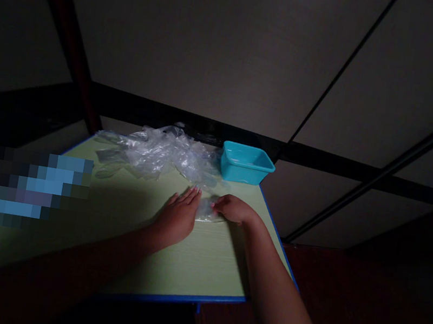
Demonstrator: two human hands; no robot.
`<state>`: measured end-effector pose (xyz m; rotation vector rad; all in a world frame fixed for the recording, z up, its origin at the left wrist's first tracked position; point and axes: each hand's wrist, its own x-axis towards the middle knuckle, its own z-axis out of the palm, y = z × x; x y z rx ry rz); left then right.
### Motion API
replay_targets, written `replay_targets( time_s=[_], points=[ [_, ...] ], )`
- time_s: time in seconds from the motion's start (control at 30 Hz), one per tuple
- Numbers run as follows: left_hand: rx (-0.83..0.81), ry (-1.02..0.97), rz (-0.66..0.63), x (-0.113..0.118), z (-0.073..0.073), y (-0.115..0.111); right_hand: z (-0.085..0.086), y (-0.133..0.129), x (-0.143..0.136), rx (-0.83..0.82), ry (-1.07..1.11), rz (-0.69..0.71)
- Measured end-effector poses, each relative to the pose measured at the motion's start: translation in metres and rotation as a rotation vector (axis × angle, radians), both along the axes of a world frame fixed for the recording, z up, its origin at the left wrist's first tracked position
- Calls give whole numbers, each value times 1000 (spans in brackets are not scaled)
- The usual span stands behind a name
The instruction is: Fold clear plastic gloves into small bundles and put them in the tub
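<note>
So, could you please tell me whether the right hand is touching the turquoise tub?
Apart: the head view shows a strip of bare tabletop between the right hand and the turquoise tub.

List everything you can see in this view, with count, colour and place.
Table: one, pale green-yellow with blue edging, beneath the hands
Plastic pile: pieces uncountable, clear, table's far side
Tub: one, turquoise, far right corner, beside the pile
Plastic piece: apparently one, clear, between the hands
Pixelated patch: one, largely blue, left; contents unreadable
Panels: several, dark greyish, behind
Floor: one, dark reddish, right
Left hand: one, bare, plastic's left
Right hand: one, bare, plastic's right
</note>
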<state>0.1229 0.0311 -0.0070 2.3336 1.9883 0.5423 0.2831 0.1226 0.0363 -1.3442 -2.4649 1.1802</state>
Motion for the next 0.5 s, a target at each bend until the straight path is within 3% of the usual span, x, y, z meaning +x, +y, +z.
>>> replay_targets(
  time_s=[0.5],
  points=[
    [-119, 52, 31, -1, 10, -6, 9, 2, 8, 189, -142, -65]
  ],
)
